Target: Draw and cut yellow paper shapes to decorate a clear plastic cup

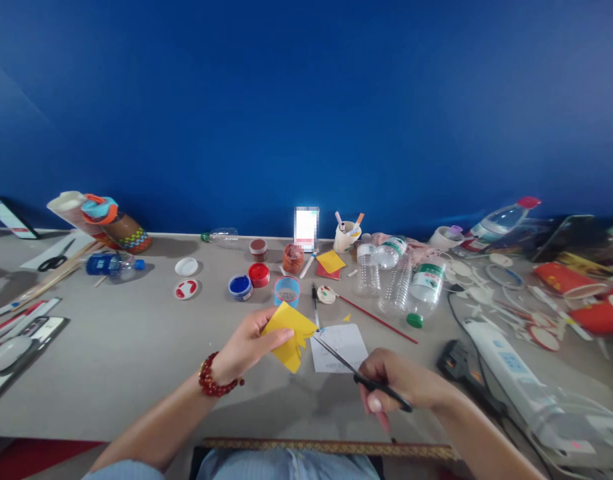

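My left hand (254, 341) pinches a sheet of yellow paper (292, 328) between thumb and fingers, held above the table. A jagged notch is cut into the paper's lower right side. My right hand (394, 380) is closed round the black handles of a pair of scissors (344, 361). Their blades point up and left, with the tips at the paper's right corner. Below the scissors lies a white sheet (342, 350) with faint drawing and print. A small yellow scrap (347, 318) rests just beyond it.
Beyond my hands stand a blue paint pot (240, 287), a red paint pot (259, 275) and a blue-rimmed cup (286, 291). A red paintbrush (381, 320) lies to their right. Plastic bottles (427, 283), a glue gun (461, 367) and a power strip (509, 363) occupy the right side.
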`<state>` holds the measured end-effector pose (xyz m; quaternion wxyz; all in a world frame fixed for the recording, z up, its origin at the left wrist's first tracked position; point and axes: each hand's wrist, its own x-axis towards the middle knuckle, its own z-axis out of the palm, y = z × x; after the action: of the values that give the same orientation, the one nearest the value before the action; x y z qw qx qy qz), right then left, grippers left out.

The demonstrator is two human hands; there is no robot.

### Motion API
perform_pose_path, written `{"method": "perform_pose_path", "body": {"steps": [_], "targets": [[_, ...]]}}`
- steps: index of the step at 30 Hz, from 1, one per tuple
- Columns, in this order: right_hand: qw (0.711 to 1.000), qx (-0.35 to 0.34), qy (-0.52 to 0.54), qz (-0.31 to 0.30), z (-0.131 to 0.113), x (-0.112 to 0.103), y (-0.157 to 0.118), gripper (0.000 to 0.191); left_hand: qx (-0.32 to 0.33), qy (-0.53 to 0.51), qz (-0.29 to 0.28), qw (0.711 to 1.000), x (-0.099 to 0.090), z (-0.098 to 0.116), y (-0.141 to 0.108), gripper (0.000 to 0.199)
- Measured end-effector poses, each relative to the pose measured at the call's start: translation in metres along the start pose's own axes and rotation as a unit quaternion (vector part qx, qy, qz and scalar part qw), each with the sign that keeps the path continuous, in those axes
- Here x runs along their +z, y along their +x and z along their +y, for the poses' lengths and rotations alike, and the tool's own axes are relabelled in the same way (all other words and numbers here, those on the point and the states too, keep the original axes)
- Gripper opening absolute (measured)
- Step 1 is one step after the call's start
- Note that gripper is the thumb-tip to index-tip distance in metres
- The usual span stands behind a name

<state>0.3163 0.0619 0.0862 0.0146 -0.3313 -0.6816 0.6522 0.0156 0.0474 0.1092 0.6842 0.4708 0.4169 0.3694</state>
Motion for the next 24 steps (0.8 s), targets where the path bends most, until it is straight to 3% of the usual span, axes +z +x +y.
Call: {"method": "perform_pose_path", "body": {"steps": [10,24], "targets": [[1.000,0.018,0.003,-0.019,-0.009,-0.007,0.008,0.053,-0.066,-0.012,-0.076,0.995,-0.006,0.005,0.005,0.038],[0.994,0.020,0.064,-0.083,-0.013,-0.002,0.012,0.054,-0.068,-0.014,-0.137,0.988,-0.009,0.006,0.010,0.032]]}}
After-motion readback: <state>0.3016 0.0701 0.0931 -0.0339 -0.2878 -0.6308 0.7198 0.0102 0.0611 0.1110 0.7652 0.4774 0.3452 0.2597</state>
